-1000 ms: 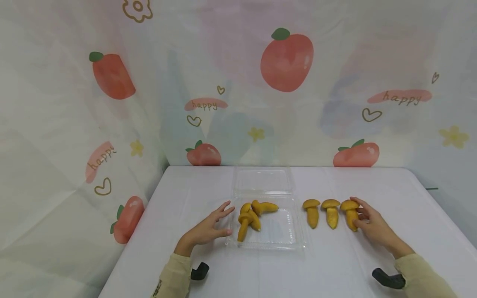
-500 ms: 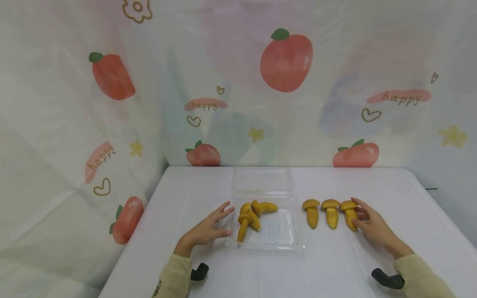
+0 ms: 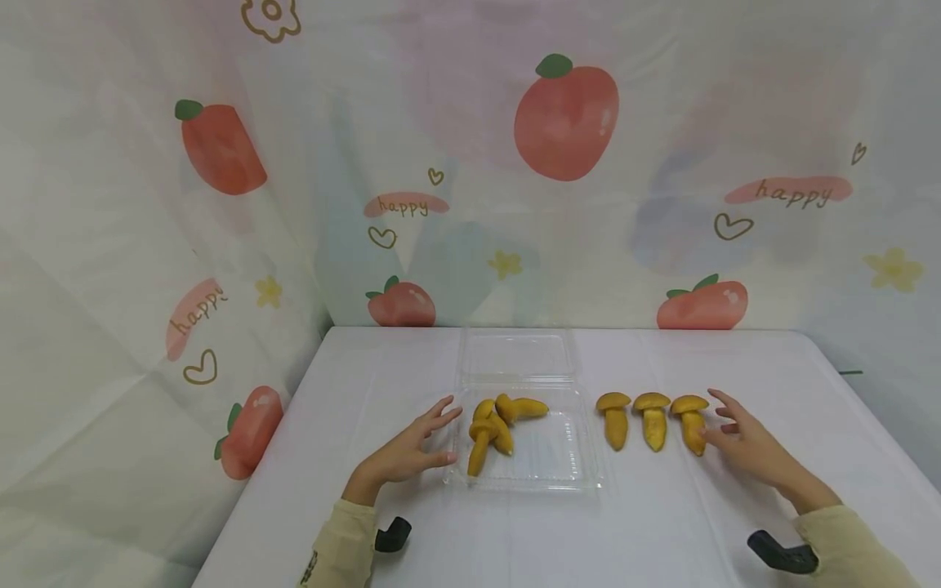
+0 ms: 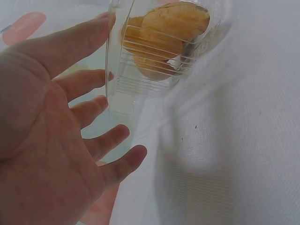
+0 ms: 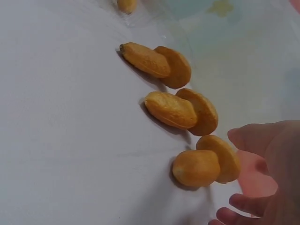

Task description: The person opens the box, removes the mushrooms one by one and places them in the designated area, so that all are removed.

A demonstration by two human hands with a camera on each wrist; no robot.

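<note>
Three yellow-brown mushrooms lie in a row on the white table, caps toward the back: a left one, a middle one and a right one. My right hand is beside the right mushroom, fingers spread, thumb close to its stem. In the right wrist view that mushroom sits in front of the parted thumb and fingers. A clear plastic box with its lid raised holds three more mushrooms. At its left side my left hand is spread, fingertips right at the box wall in the left wrist view.
The transparent lid lies back behind the box. A printed cloth hangs along the table's rear and left. Each wrist carries a black mount, one by the left sleeve and one by the right.
My right hand has released the right mushroom and shifted slightly to the right, its fingers opening. The mushroom stays in the row. My left hand and the box have not moved.
</note>
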